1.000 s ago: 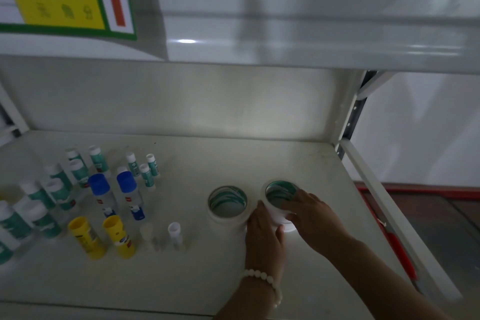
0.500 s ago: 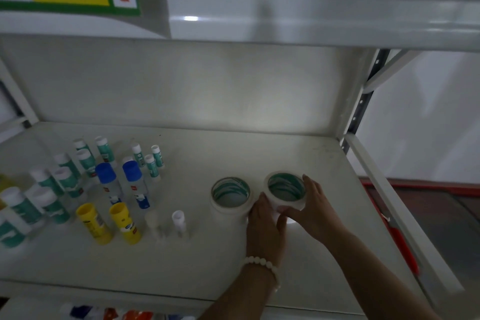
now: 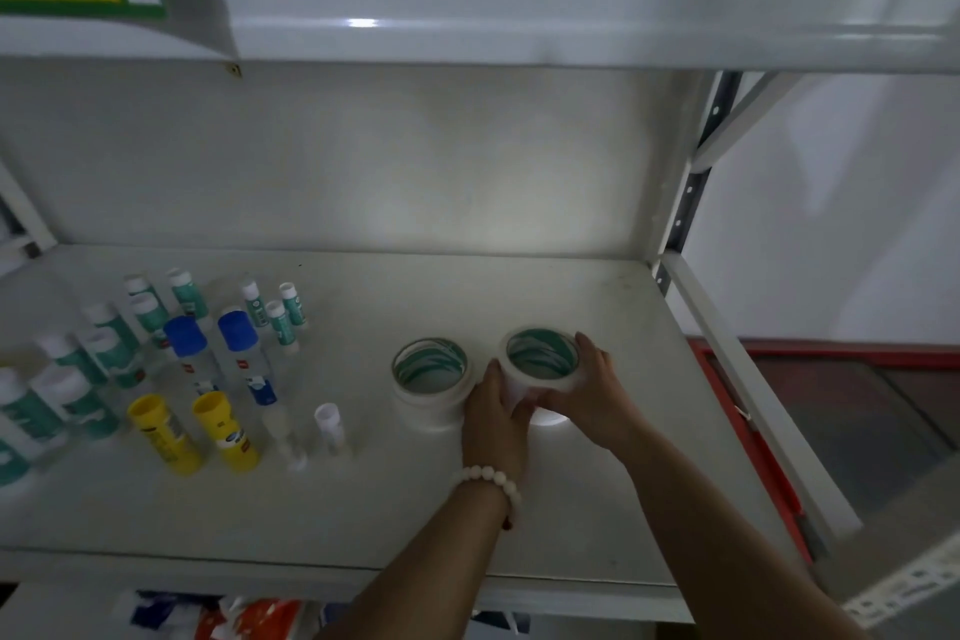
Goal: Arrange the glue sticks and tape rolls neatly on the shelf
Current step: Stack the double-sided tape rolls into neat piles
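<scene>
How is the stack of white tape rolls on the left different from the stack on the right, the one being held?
The left stack of white tape rolls stands free, untouched; the right stack of white tape rolls is clasped between the left hand and right hand. The left stack's side wall shows fully; the right stack's is mostly hidden by fingers. Both stand upright on the white shelf, with green-streaked cores, close together.

Left of the two tape roll stacks (image 3: 488, 374) on the shelf (image 3: 363, 509) stand two blue-capped glue sticks (image 3: 208, 343), two yellow glue sticks (image 3: 192, 431), two small clear-white sticks (image 3: 311, 431) and three slim green-and-white sticks (image 3: 275, 309). The larger green-and-white sticks (image 3: 104, 343) farther left run off the frame, uncountable.
</scene>
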